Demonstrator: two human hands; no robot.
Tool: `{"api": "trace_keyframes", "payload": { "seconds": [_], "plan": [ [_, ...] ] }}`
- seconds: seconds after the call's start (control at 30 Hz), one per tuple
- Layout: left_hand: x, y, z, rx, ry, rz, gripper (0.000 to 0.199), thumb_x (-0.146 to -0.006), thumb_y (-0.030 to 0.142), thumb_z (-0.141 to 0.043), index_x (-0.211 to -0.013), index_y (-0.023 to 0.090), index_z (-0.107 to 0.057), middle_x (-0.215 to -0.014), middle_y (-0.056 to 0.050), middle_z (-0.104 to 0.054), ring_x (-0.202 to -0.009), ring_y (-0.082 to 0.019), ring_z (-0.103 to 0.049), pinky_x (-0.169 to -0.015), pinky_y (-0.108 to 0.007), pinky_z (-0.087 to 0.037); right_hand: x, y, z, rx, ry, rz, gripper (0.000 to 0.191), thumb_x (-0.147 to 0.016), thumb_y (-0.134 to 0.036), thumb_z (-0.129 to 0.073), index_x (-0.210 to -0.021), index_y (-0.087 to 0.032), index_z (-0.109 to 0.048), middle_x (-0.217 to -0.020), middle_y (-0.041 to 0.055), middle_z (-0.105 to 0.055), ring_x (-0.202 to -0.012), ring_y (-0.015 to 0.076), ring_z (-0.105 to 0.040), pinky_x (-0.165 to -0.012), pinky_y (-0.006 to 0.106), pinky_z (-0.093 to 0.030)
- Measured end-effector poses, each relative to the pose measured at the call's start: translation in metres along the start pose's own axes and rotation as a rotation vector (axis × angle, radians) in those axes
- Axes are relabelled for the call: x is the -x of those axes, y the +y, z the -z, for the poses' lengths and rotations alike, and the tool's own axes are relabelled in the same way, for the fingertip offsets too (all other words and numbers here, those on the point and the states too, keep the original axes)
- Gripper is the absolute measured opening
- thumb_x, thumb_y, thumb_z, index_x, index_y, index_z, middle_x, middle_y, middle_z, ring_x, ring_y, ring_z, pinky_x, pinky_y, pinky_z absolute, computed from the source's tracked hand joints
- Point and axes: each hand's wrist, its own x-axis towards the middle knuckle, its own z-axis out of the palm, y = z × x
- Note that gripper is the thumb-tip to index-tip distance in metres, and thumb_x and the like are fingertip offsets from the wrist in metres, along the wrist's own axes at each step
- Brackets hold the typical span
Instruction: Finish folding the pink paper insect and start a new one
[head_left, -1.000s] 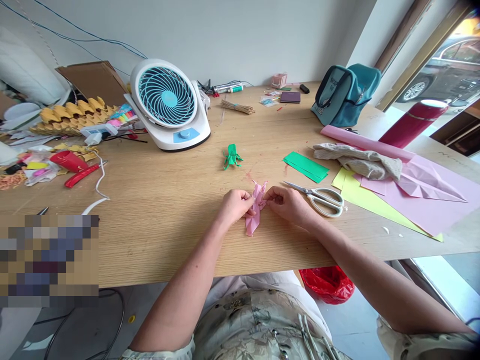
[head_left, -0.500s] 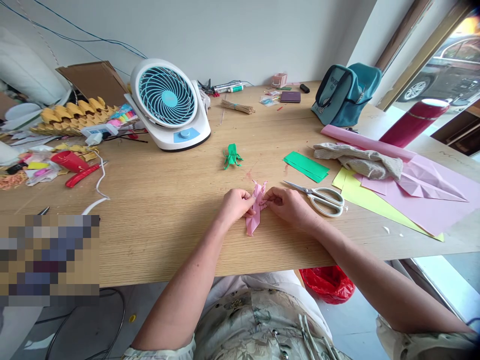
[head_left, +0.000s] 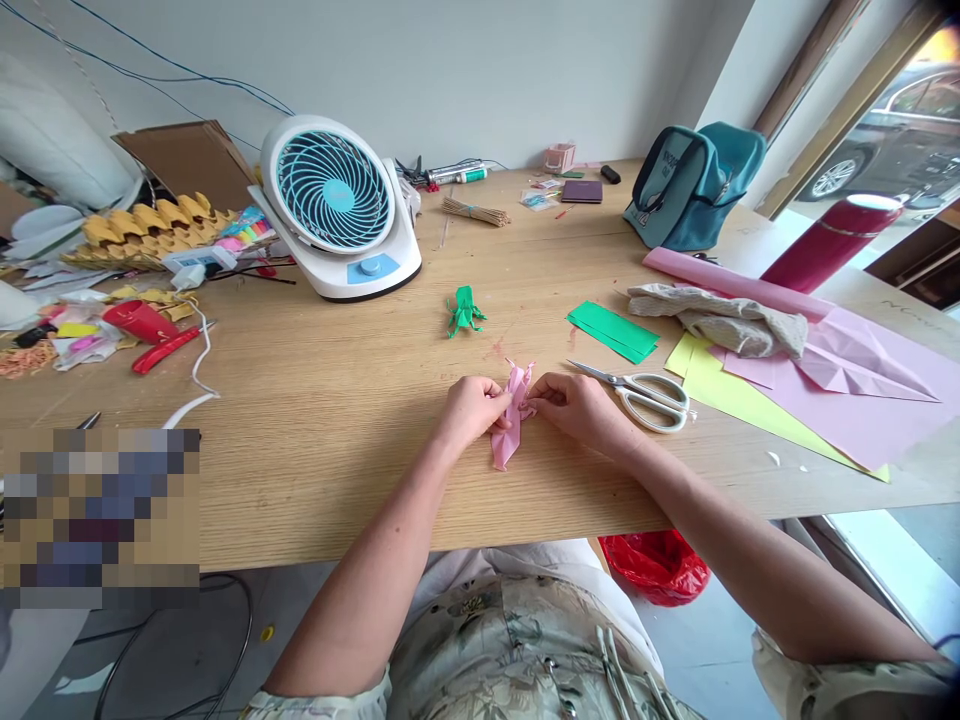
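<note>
A pink folded paper figure (head_left: 508,440) is held between my hands near the table's front edge. My left hand (head_left: 478,408) pinches its left side. From the right, my right hand (head_left: 568,405) grips a thin part of the same figure with its fingertips. Beyond them a green folded paper figure (head_left: 466,309) stands on the wooden table (head_left: 337,400). Green paper strips (head_left: 613,331) lie to the right, above white-handled scissors (head_left: 651,400) whose blades point toward my right hand.
A white and blue fan (head_left: 336,205) stands at the back left. Pink paper (head_left: 877,420), yellow paper (head_left: 750,405), a grey cloth (head_left: 724,318), a red bottle (head_left: 829,243) and a teal bag (head_left: 690,190) are at the right. Red pliers-like tools (head_left: 169,350) lie far left.
</note>
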Motion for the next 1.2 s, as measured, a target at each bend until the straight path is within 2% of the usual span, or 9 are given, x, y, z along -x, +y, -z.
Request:
{"api": "trace_keyframes", "payload": {
  "seconds": [0.37,0.57,0.73,0.93,1.1,1.2],
  "plan": [
    [0.0009,0.0012,-0.0002,-0.056,0.016,-0.021,0.029,-0.082,0.018,-0.068,-0.056,0.017,-0.056,-0.047,0.002,-0.061,-0.044,-0.01,-0.059,-0.046,-0.017,-0.045,-0.0007,0.0016,0.0036,0.032,-0.055,0.052,0.017,-0.083,-0.019,-0.06,-0.086,-0.019,-0.077,-0.074,0.0015,-0.073,-0.063,0.0134,-0.058,-0.059,0.023,-0.039],
    [0.0002,-0.001,-0.0014,-0.091,0.026,-0.034,0.026,-0.081,0.024,-0.069,-0.06,0.018,-0.057,-0.047,0.002,-0.062,-0.045,-0.011,-0.06,-0.047,-0.018,-0.044,0.0011,-0.0015,0.0071,0.081,-0.066,0.12,0.02,-0.085,-0.022,-0.058,-0.087,-0.019,-0.078,-0.075,0.0022,-0.071,-0.064,0.0129,-0.055,-0.06,0.024,-0.038],
    [-0.0003,-0.0037,-0.0019,-0.144,0.045,-0.065,0.025,-0.079,0.027,-0.069,-0.059,0.019,-0.056,-0.048,0.001,-0.063,-0.048,-0.013,-0.063,-0.047,-0.019,-0.042,0.0019,-0.0013,0.0064,0.108,-0.106,0.069,0.019,-0.085,-0.022,-0.059,-0.088,-0.019,-0.078,-0.065,-0.0004,-0.067,-0.056,0.0114,-0.049,-0.055,0.024,-0.033],
    [0.0059,-0.0012,-0.0017,-0.22,0.06,-0.133,0.021,-0.081,0.019,-0.063,-0.061,0.02,-0.056,-0.048,0.004,-0.061,-0.047,-0.011,-0.061,-0.048,-0.018,-0.039,0.0018,0.001,0.0036,0.165,-0.065,0.088,0.017,-0.081,-0.014,-0.059,-0.083,-0.018,-0.076,-0.075,0.0022,-0.066,-0.063,0.0124,-0.053,-0.059,0.024,-0.035],
    [0.0044,-0.0033,-0.0019,-0.272,0.069,-0.222,0.022,-0.082,0.016,-0.059,-0.061,0.018,-0.059,-0.056,0.003,-0.061,-0.05,-0.01,-0.057,-0.055,-0.02,-0.041,0.0019,-0.0002,0.0039,0.162,-0.071,0.088,0.017,-0.08,-0.012,-0.059,-0.082,-0.019,-0.075,-0.073,0.0013,-0.065,-0.063,0.0124,-0.052,-0.06,0.024,-0.035],
    [0.0015,-0.0059,-0.0008,-0.297,0.091,-0.268,0.02,-0.082,0.015,-0.061,-0.062,0.017,-0.062,-0.069,0.0,-0.062,-0.058,-0.01,-0.057,-0.061,-0.02,-0.043,0.0018,-0.0021,0.0039,0.163,-0.071,0.084,0.016,-0.081,-0.013,-0.061,-0.081,-0.019,-0.075,-0.074,0.0016,-0.066,-0.063,0.0123,-0.051,-0.06,0.024,-0.035]
  ]
}}
